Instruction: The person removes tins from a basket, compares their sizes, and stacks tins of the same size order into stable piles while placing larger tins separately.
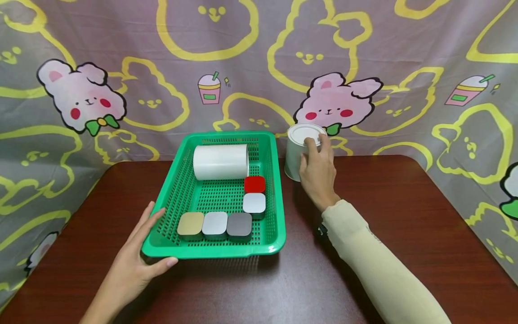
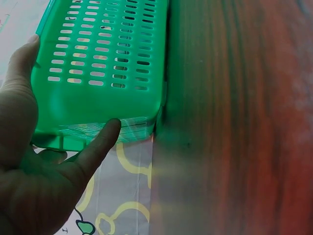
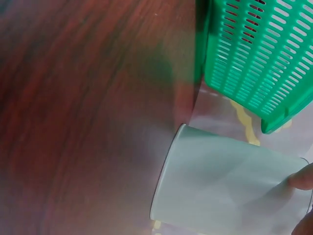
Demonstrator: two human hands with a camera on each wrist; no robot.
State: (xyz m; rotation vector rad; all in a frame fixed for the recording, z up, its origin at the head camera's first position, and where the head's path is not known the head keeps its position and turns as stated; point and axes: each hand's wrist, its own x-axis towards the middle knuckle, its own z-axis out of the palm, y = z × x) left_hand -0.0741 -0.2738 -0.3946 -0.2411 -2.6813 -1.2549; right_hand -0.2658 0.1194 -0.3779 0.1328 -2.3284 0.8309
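Note:
A green perforated plastic basket (image 1: 282, 211) is on the table. My left hand (image 1: 133, 256) holds its near left corner, thumb at the front rim and fingers over the left side. In the left wrist view one finger lies along the basket wall (image 2: 98, 105). My right hand (image 1: 319, 173) grips the top of an upright white can (image 1: 293, 157) just right of the basket, fingers over its lid (image 1: 301, 133). The right wrist view shows the can's smooth side (image 3: 220, 176) and the thumb on it. The can's far side is hidden.
Inside the basket a white cylinder (image 1: 220, 162) lies on its side. Small rounded-square pieces sit near it: red (image 1: 254, 184), white (image 1: 254, 203), gold (image 1: 190, 223), silver (image 1: 215, 223) and grey (image 1: 239, 224). A patterned cloth (image 1: 251, 108) hangs behind the brown table (image 1: 404, 202).

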